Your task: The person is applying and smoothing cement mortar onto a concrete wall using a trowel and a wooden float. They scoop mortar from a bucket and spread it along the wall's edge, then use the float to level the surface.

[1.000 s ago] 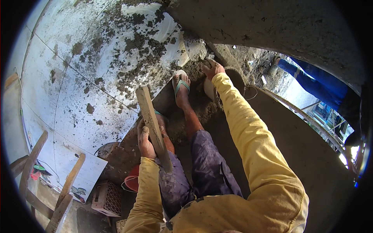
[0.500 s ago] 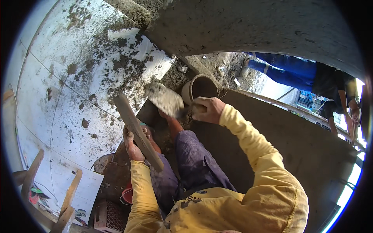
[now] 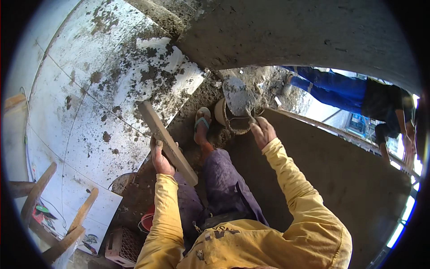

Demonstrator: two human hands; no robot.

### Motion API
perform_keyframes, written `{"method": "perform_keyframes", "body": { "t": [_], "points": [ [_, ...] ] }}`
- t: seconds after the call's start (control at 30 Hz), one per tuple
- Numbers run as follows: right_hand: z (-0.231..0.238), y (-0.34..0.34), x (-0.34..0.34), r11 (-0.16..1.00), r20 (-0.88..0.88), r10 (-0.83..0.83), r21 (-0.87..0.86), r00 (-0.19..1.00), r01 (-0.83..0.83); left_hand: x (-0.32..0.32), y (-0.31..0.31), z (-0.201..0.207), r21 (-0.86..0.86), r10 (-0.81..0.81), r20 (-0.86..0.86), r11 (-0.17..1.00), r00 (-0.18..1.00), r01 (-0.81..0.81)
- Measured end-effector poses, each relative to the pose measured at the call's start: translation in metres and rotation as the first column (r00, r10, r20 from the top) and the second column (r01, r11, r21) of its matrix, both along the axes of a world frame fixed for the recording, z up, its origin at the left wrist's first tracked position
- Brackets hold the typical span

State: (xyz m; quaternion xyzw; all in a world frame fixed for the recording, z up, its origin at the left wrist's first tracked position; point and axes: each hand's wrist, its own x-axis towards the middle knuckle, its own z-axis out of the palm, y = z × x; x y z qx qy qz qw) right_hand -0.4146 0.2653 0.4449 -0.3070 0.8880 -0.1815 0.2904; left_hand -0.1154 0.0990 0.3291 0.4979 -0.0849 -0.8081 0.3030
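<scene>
A person in yellow sleeves (image 3: 168,201) sits or stoops over a dirt-strewn corner, both hands occupied; the left hand (image 3: 162,160) holds a long wooden board (image 3: 166,142), thumb along its near side and fingers wrapped underneath, a grip that seems meant to keep the upper side clear; the board tilts, its far end overlapping the right edge of a white sheet (image 3: 89,121) in this view; whether a handle sits beneath cannot be told.

The right hand (image 3: 263,132) is closed around the handle of a trowel (image 3: 239,96), its blade coated grey and extending over the mouth of a tan bucket (image 3: 220,112); that position probably lets drips fall back inside, though whether blade and rim touch is unclear; the bucket stands just off the sheet's right corner, near a sandalled foot (image 3: 201,121), apparently placed there for easy reach.

Dark clumps (image 3: 152,74) litter the sheet, thickest toward its upper right edge; near its lower corner sit a crate (image 3: 122,246) and a red pail (image 3: 147,219), partly hidden by the left sleeve; at upper right, beyond a pole (image 3: 331,127), a co-worker in blue trousers (image 3: 333,89) appears.
</scene>
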Motion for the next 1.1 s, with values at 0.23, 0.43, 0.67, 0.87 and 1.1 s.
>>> {"method": "perform_keyframes", "body": {
  "t": [0.23,0.43,0.67,0.87,1.1],
  "points": [
    [-0.105,-0.065,0.004,0.957,-0.044,-0.115,0.262,0.992,0.122,-0.049,0.003,-0.040,0.054,0.052,0.094,0.997,0.994,-0.058],
    [-0.130,-0.073,-0.017,0.993,-0.237,-0.070,0.071,0.969,0.089,-0.098,0.010,-0.054,0.020,0.081,0.084,0.996,0.993,-0.083],
    [-0.081,-0.065,-0.024,0.994,-0.182,-0.110,-0.023,0.977,0.108,-0.179,0.007,-0.044,-0.015,0.090,-0.108,0.996,0.990,-0.092],
    [-0.051,-0.054,-0.035,0.998,-0.179,-0.043,-0.057,0.983,0.034,-0.238,0.000,-0.079,-0.118,0.104,-0.053,0.987,0.993,-0.110],
    [0.015,-0.011,-0.052,0.980,0.029,0.120,-0.164,0.992,-0.113,-0.291,-0.006,-0.087,-0.077,0.106,-0.002,0.991,0.994,-0.105]
  ]
}}
